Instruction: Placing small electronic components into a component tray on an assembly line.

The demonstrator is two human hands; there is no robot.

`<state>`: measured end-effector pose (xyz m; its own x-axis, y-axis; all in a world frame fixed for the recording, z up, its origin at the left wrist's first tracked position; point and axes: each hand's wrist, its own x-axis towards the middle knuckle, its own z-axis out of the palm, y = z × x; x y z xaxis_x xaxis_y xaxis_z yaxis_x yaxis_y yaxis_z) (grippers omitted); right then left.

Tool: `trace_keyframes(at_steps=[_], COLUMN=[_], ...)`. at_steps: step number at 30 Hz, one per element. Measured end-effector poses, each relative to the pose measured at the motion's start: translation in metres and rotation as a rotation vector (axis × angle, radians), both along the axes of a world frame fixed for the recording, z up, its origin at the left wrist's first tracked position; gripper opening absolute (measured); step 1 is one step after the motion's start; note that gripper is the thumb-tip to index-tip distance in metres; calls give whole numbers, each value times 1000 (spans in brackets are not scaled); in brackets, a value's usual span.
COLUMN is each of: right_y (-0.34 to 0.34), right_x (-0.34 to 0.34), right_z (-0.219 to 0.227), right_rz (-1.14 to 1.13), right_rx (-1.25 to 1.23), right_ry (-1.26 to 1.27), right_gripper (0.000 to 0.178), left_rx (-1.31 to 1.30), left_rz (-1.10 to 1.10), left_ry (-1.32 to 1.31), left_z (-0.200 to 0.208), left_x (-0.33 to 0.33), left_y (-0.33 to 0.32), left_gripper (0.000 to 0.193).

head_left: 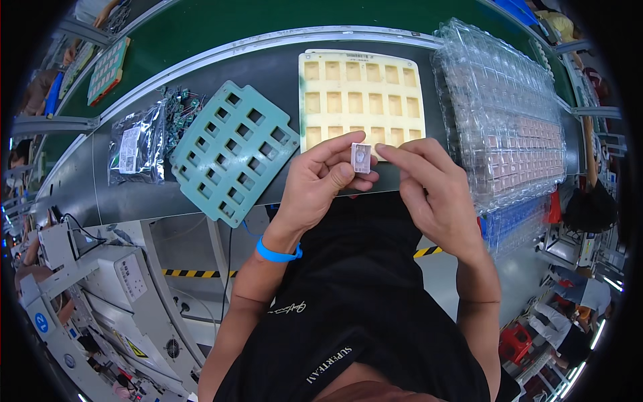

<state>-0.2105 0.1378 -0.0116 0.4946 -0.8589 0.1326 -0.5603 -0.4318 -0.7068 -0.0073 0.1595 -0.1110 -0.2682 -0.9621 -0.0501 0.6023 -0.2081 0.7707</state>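
My left hand holds a small, translucent, pale pink rectangular plastic case between its thumb and fingers. The case is tilted up, and a rounded shape shows inside it. Just right of it is my right hand, its index finger stretched towards the case and its thumb apart; I see nothing in its grip. Beyond both hands lies a cream tray with rows of square recesses, its near edge partly covered by my fingers. A teal tray with square openings lies angled to the left.
On the dark bench stands a tall stack of clear plastic trays at right, with pinkish pieces in the nearer rows. A clear bag and a pile of small wired parts lie at left. A metal rail borders the green conveyor belt.
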Motion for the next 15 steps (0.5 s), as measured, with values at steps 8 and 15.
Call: trace_keyframes(at_steps=[8,15], right_y=[1,-5], right_x=[7,11], right_z=[-8,-20], right_rz=[51,112], right_rx=[-274,-140], right_ry=[205,186], right_gripper=[37,39], left_rx=[-3,-49], left_rz=[-4,77], left_ry=[-33,-226], left_z=[-1,-4], left_x=[-1,-3], left_y=[3,7], left_gripper=[48,45])
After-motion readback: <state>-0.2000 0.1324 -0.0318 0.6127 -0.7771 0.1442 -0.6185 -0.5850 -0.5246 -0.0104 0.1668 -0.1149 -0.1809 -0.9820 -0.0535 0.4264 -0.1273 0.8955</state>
